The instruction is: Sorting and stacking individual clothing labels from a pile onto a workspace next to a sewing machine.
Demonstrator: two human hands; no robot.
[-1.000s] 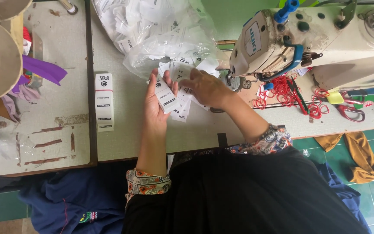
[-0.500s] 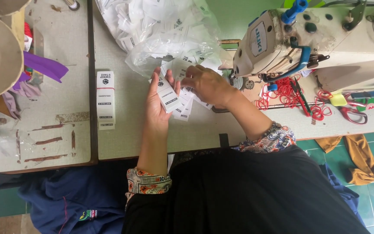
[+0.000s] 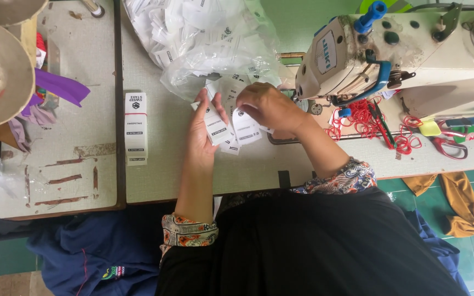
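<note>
My left hand [image 3: 201, 129] holds a fan of small white printed labels [image 3: 216, 127] upright over the table, thumb pressing on them. My right hand [image 3: 267, 107] is curled over the loose white labels [image 3: 243, 126] lying just beside them, fingertips pinching at one. Right behind both hands sits a clear plastic bag [image 3: 204, 38] full of more white labels. A banded stack of labels [image 3: 136, 129] lies flat to the left of my left hand.
A cream sewing machine [image 3: 396, 55] stands at the right, with red rubber bands [image 3: 360, 118] and red-handled scissors [image 3: 448, 142] below it. At far left are a large thread cone [image 3: 1, 71] and purple fabric [image 3: 56, 87]. Brown cloth [image 3: 462, 200] lies on the green floor.
Both hands have stayed over the label pile; my right hand has shifted slightly left onto the loose labels while the left keeps its fan of labels.
</note>
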